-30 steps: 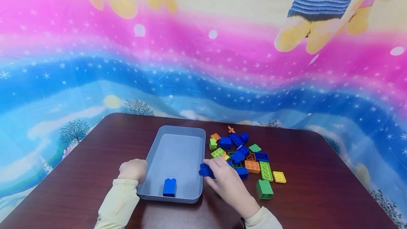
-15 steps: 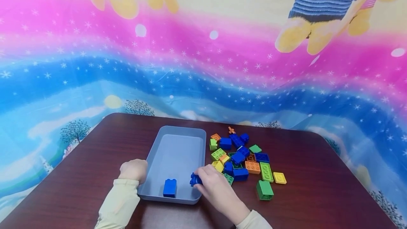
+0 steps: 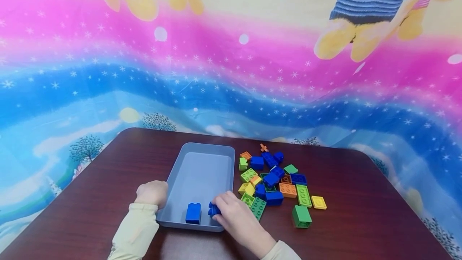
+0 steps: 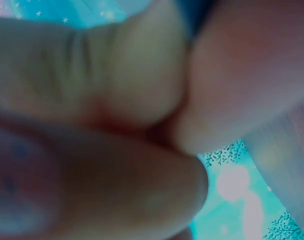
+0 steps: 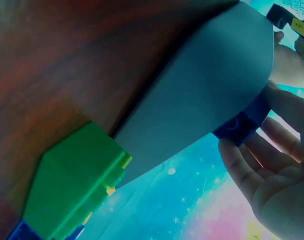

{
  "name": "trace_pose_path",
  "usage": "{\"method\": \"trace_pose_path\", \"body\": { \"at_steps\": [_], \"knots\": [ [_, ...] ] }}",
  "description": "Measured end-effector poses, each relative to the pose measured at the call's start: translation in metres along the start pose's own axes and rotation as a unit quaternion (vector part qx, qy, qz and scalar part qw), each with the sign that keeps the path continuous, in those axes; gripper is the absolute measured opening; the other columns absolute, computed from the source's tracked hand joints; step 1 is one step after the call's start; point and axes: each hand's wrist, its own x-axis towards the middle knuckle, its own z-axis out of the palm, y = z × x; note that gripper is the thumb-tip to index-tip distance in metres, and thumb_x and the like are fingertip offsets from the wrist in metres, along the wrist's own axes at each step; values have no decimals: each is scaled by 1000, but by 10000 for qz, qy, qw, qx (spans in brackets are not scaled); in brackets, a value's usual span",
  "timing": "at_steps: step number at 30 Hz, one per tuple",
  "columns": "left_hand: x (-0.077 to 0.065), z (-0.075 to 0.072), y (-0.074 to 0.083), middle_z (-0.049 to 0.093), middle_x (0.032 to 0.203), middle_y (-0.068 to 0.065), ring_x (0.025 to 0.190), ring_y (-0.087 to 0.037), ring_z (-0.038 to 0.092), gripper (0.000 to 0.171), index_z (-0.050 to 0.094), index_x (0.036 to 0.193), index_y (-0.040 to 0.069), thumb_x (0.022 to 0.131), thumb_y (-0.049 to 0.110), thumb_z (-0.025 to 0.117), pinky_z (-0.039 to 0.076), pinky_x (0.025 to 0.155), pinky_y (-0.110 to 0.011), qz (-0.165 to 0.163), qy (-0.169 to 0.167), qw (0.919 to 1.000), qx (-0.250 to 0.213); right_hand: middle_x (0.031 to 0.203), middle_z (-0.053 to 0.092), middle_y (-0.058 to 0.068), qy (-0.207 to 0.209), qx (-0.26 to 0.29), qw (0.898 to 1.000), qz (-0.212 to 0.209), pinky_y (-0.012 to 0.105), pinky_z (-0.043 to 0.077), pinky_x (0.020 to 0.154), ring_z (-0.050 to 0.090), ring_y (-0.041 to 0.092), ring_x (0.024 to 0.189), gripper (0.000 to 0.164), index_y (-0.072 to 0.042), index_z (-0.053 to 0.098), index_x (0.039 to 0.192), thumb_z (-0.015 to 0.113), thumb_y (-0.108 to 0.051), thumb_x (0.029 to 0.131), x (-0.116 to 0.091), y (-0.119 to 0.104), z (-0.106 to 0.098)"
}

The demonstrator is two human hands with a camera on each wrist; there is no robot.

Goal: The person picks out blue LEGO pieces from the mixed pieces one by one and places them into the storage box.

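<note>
My right hand [image 3: 236, 218] pinches a blue toy brick [image 3: 213, 209] between thumb and fingers, inside the right front part of the grey tray [image 3: 173, 171]. In the right wrist view the brick [image 5: 244, 122] shows just past the tray's wall [image 5: 207, 85]. Another blue brick [image 3: 193, 213] stands in the tray near its front edge, to the left of the held one. At the tray's left rim my left hand [image 3: 152, 193] grips with curled fingers. Its fingers [image 4: 141, 185] fill the left wrist view, blurred, with a dark blue-grey edge between them.
Right of the tray lies a loose pile of blue, green, orange and yellow bricks, among them an orange brick [image 3: 287, 190] and a long green one [image 3: 258, 208]. A green block [image 3: 301, 216] stands apart, nearer the front. A patterned cloth [image 3: 231, 71] hangs behind the table.
My right hand has carried the blue brick leftward and toward the front, from over the tray's right rim to inside it. More of the brick pile shows now. The left hand keeps its place.
</note>
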Motion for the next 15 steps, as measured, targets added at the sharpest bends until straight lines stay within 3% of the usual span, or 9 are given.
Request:
{"method": "trace_pose_path", "body": {
  "at_steps": [8,15],
  "knots": [
    [0,0,0,48,58,-4,54,-18,46,19,51,60,7,66,-8,60,40,49,-39,-13,55,10000,8,86,58,-5,-642,-308,9974,-137,12,41,66,48,4,79,17,-11,59,92,66,-23,81,-1,1,5],
    [2,1,1,49,59,-4,55,-18,47,18,52,61,7,65,-7,61,40,49,-40,-10,62,10000,23,82,58,-7,-644,-604,9950,-462,11,40,61,48,3,74,12,-12,62,86,68,-20,79,-2,1,11]
  ]
}}
